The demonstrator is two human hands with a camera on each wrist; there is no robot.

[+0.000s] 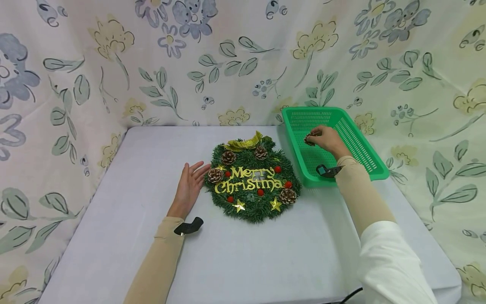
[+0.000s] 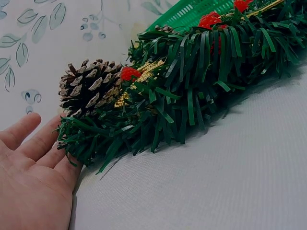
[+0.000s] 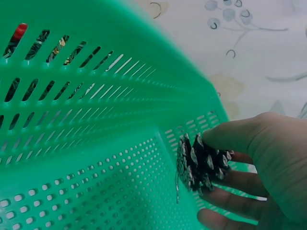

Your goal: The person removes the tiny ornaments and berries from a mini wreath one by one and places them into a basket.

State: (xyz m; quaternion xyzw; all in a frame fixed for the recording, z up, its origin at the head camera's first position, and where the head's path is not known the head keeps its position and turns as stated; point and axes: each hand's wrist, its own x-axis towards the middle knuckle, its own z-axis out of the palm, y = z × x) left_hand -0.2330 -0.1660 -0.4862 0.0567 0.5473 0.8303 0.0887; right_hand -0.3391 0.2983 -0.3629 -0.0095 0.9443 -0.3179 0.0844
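A green wreath point(image 1: 252, 211) lies on the white table, with gold "Merry Christma" lettering point(image 1: 248, 185), red berries, gold stars and several pine cones. My left hand point(image 1: 188, 185) is at its left edge, fingers spread and palm up, fingertips touching the green tinsel point(image 2: 177, 91) beside a pine cone point(image 2: 89, 87). Over the inside of the green basket point(image 1: 307, 179), my right hand point(image 1: 328, 139) pinches a loose pine cone point(image 1: 310, 139) between thumb and fingers. In the right wrist view a thin wire point(image 3: 177, 188) hangs from that pine cone point(image 3: 199, 163).
The basket stands to the right of the wreath, close to its edge, with slotted walls point(image 3: 96, 79). A floral curtain point(image 1: 228, 63) hangs behind the table point(image 1: 243, 261). A black cable point(image 1: 351, 295) shows at the front edge.
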